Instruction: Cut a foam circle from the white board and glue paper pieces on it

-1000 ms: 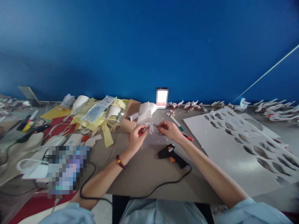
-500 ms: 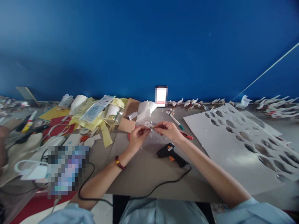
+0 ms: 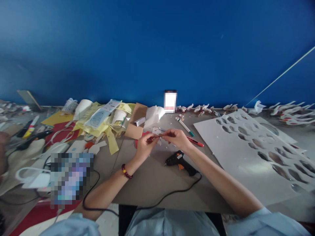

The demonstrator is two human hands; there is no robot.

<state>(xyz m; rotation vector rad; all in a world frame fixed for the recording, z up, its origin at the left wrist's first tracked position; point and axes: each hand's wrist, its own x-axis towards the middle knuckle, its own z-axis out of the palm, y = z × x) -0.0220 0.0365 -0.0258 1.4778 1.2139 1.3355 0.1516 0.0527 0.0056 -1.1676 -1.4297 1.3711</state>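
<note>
Both hands meet over the middle of the table, fingertips almost touching. My left hand (image 3: 145, 145), with a beaded bracelet on its wrist, pinches a small white piece (image 3: 159, 142) that is mostly covered by fingers. Thumb and forefinger of my right hand (image 3: 177, 138) are pressed together at the same spot, on something too small to make out. Just behind the fingertips lies a white cut-out scrap (image 3: 156, 130). A black glue gun (image 3: 180, 161) with an orange trigger rests on its side below my right hand. A red cutter knife (image 3: 195, 141) lies beside my right wrist.
A white board (image 3: 228, 147) with several cut-out holes covers the right side. Small white bird figures (image 3: 295, 111) line the wall. A green-capped marker (image 3: 186, 127), a cardboard piece (image 3: 136, 121) and yellow paper (image 3: 112, 141) lie behind. The glue gun's cord (image 3: 169, 196) crosses the front.
My right hand's fingers have shifted slightly left, closer to the left fingertips. The glue gun, knife and other things stay where they were.
</note>
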